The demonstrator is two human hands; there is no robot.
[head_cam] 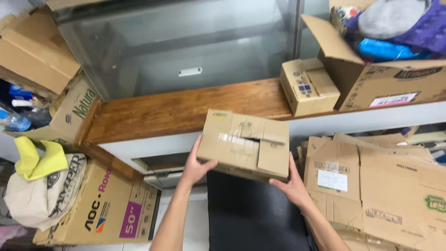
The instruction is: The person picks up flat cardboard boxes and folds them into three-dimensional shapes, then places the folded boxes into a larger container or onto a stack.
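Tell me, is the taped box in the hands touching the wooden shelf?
Cannot tell. In the head view the taped box overlaps the wooden shelf edge, held by left hand and right hand; no gap or contact shows.

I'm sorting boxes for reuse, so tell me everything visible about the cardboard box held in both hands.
The cardboard box is small, brown and corrugated, with creased, worn top flaps. Clear tape strips cross the top, and a dark gap shows where the flaps meet unevenly. It is held in the air, tilted slightly, just in front of the wooden shelf. The left hand grips its left side, and the right hand supports its right lower edge.
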